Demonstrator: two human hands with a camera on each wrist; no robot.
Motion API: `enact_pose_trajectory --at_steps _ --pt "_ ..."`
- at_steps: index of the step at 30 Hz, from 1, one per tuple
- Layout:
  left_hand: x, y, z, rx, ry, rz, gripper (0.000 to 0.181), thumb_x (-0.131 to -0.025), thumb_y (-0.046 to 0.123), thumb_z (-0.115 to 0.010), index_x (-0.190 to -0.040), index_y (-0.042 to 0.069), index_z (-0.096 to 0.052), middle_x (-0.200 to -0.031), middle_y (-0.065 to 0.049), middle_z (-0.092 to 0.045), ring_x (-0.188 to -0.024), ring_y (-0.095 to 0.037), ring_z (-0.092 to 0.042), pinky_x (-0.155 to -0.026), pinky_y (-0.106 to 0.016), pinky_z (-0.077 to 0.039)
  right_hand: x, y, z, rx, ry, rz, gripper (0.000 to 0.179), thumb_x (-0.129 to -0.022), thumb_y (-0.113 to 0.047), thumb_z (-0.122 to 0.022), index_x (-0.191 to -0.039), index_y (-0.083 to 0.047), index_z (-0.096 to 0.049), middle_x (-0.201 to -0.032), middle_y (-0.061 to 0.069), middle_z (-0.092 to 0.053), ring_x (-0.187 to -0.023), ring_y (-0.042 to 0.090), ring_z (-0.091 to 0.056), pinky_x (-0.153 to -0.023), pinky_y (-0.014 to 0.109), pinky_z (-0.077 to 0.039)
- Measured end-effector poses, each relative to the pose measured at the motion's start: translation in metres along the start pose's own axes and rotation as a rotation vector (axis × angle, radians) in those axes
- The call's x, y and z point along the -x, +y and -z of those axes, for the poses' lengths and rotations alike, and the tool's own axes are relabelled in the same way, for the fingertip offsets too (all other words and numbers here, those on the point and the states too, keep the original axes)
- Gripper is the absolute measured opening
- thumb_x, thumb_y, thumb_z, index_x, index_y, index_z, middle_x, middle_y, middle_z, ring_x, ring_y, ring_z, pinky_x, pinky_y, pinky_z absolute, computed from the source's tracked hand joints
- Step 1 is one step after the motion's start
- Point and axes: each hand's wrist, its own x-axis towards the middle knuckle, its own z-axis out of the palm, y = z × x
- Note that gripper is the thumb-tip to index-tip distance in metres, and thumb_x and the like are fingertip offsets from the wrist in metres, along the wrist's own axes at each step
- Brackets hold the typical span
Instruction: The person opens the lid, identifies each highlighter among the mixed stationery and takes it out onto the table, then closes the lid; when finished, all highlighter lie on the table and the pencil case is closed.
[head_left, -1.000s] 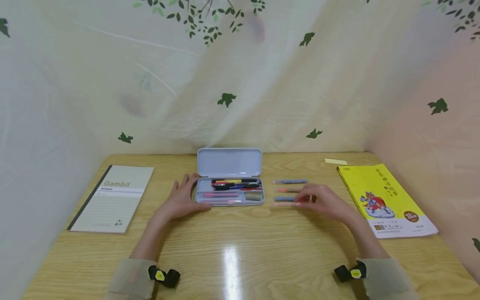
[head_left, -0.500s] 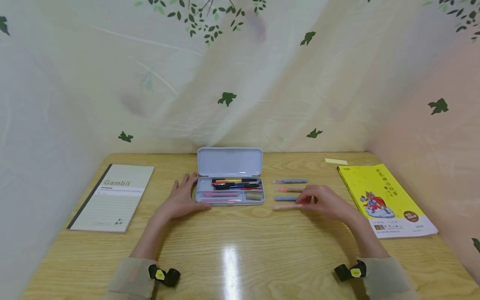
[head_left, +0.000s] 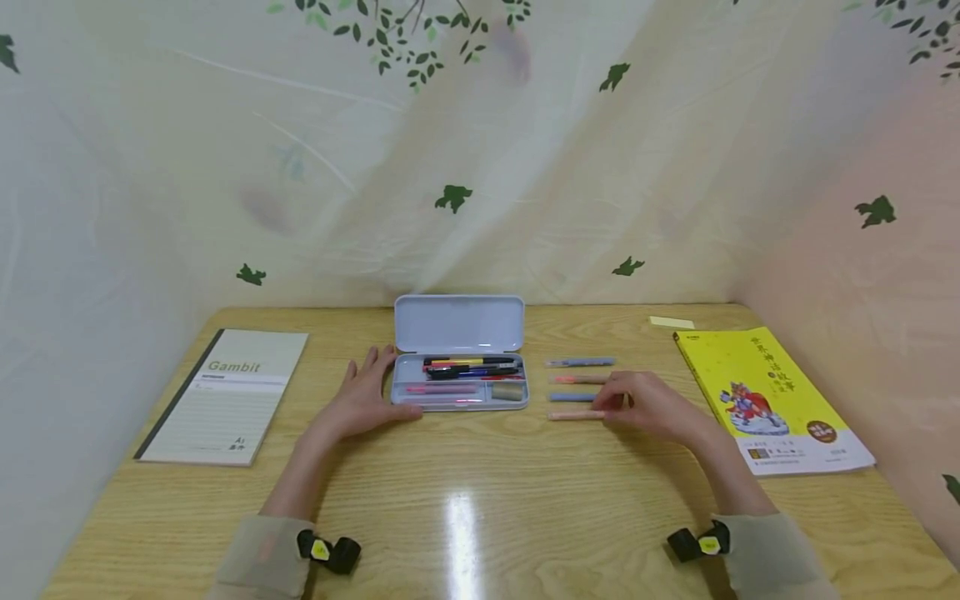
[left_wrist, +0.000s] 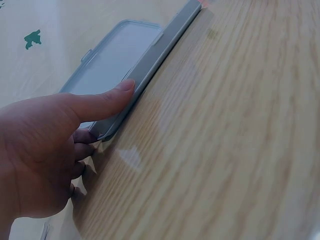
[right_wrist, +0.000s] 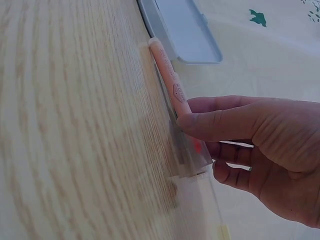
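Note:
An open pale-blue pencil case (head_left: 459,325) stands at the table's back middle, pens inside and its lid raised. My left hand (head_left: 363,396) holds its left end; in the left wrist view the thumb (left_wrist: 107,104) presses the front wall while the other fingers go round the end. To the right of the case, my right hand (head_left: 645,404) pinches a pale pink pen (right_wrist: 167,72) between thumb and fingertips, low over the wood. This pen lies nearest in a column with a blue pen (head_left: 572,397), a brown-and-pink pen (head_left: 577,380) and another blue pen (head_left: 588,362).
A white notebook (head_left: 232,400) lies at the left. On the right is a yellow book (head_left: 750,367), with a pale yellow strip (head_left: 671,322) behind it near the back edge. A leaf-patterned curtain (head_left: 525,167) closes off the table's back and sides.
My right hand has brought the pink pen slightly nearer to me and lined it up level with the other pens. The left hand has stayed on the case.

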Motion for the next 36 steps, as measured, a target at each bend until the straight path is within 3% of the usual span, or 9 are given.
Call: enact_pose_trajectory --at_steps 36 --pt "0.0003 0.0002 -0.0001 0.007 -0.002 -0.003 0.11 -0.083 0.05 -0.082 -0.162 0.004 -0.022 -0.17 -0.027 -0.016 -0.16 -0.047 -0.001 -0.129 -0.065 0.005 -0.0026 0.0002 -0.0018 0.068 0.001 -0.014 0.019 -0.083 -0.004 -0.084 -0.092 -0.02 -0.079 -0.087 -0.008 -0.07 -0.078 0.006 -0.057 -0.072 0.023 -0.054"
